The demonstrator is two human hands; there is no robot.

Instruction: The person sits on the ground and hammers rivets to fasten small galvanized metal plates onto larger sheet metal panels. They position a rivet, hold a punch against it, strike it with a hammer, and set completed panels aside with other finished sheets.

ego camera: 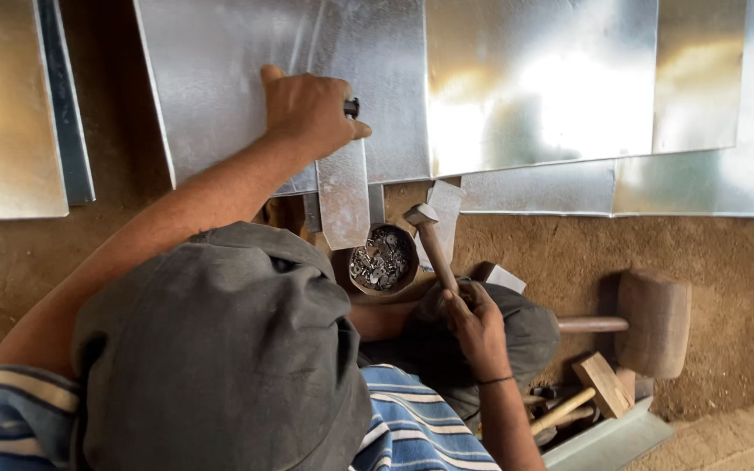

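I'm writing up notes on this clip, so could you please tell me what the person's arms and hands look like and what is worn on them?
Both forearms are bare, and neither hand wears a glove. The left hand has nothing on it or its wrist. The right hand has a thin dark band around the wrist. A short sleeve with blue and pale stripes covers the left upper arm.
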